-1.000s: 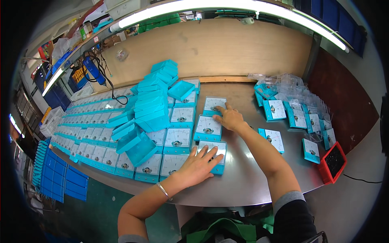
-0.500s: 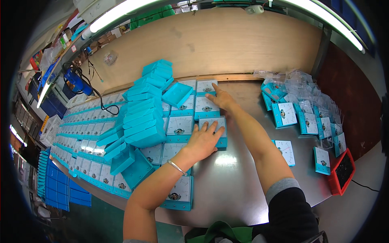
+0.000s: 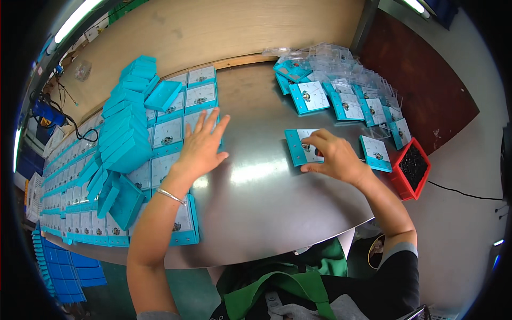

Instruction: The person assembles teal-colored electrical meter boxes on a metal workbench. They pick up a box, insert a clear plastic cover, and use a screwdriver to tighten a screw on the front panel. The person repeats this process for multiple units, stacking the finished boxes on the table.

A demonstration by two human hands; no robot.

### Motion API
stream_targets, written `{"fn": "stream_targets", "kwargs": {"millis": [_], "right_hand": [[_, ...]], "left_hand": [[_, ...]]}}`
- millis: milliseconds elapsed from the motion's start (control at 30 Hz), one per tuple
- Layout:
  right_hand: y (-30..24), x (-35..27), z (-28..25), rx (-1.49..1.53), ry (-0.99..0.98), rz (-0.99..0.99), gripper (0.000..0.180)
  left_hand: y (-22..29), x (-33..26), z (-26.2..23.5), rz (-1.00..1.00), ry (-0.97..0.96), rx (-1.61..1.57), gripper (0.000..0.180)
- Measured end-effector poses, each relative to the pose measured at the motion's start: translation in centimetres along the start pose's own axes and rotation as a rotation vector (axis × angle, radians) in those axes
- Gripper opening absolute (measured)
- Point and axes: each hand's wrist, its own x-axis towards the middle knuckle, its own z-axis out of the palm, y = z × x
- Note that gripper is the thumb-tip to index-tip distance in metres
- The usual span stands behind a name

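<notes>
Resting flat with fingers spread, the left hand (image 3: 201, 146) is laid on a teal-framed panel meter (image 3: 198, 121) at the near edge of the laid-out rows (image 3: 184, 114) on the steel table (image 3: 256, 202); nothing is gripped by it. A single meter (image 3: 301, 148), lying face up near the middle of the table and apart from the rows, is pinched by the curled fingers of the right hand (image 3: 333, 157), apparently at the small knob on its face, though this is partly hidden by the fingers. More meters (image 3: 341, 101) and clear covers (image 3: 325, 53) are heaped at the far right, with a red bin of dark small parts (image 3: 410, 168) beside them. For this step to go well, the meter is best kept flat and slid, not lifted by the knob, and squared against its neighbours while the row is steadied by the left palm.
</notes>
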Motion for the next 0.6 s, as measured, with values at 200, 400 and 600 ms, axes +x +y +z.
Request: {"fn": "stream_targets", "kwargs": {"millis": [200,400,600], "right_hand": [[2.0,-3.5,5.7,-0.224,0.213,-0.121,0.031],[-2.4,-5.9,4.1,0.138,0.262,-0.479,0.053],[-6.6,-6.9,2.7,0.313,0.105,-0.096,0.039]], "left_hand": [[8.2,-2.6,5.1,-0.198,-0.235,-1.226,0.059],[9.7,-8.8,3.5,-0.499,-0.562,-2.565,0.054],[11.8,-13.2,3.2,-0.562,-0.085,-2.056,0.047]]}}
